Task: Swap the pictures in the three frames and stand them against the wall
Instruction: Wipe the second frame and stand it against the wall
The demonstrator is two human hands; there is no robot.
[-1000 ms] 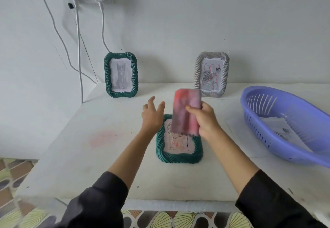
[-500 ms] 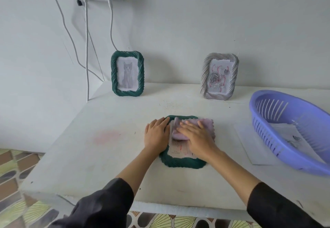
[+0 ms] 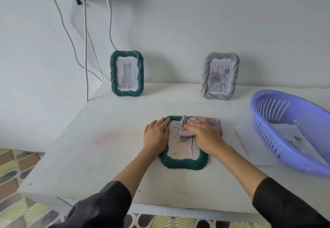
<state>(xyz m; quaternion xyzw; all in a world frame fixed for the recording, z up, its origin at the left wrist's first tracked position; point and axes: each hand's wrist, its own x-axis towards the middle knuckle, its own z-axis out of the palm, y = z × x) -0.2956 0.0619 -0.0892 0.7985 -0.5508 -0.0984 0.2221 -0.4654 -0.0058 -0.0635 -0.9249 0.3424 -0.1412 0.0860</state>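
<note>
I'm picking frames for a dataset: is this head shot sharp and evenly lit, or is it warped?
Head view: soft, even daylight and no glare; the standing cat frame and grey frame are crisp; the wide lens bows the table edge, and the lower-left corner is smeared.

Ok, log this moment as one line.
left hand steadies flat green frame | right hand presses purple cloth on it | two frames at wall
</note>
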